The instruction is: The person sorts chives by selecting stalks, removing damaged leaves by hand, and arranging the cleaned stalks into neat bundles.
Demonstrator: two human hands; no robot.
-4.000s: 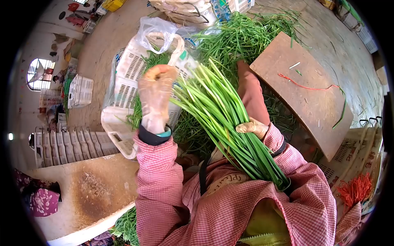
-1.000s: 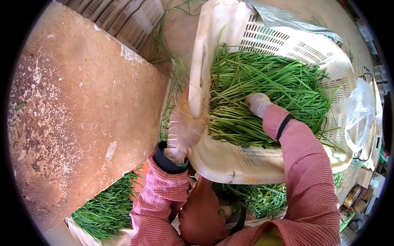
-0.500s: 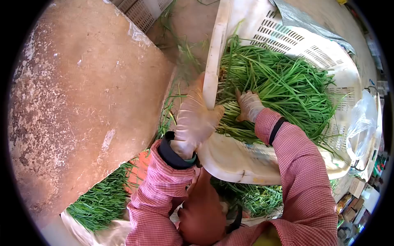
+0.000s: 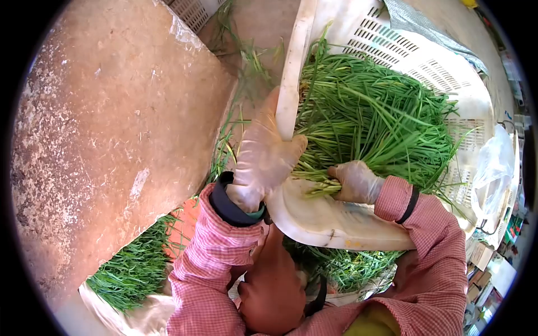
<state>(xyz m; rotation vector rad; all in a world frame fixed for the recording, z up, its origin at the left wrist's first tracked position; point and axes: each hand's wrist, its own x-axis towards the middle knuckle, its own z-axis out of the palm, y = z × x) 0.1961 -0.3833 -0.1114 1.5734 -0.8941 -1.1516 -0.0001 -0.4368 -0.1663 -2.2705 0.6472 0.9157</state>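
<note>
Green stalks (image 4: 381,106), white basket (image 4: 342,229), littered floor (image 4: 260,25)

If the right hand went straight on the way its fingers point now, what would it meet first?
Most likely the green stem ends sticking out just ahead of the right hand; beyond them comes the wall of the white basket. Exact depth is hard to judge from this single view.

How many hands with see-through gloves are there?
2. The left hand grips the rim of the white basket; the right hand grasps some green stalks. No others show.
</note>
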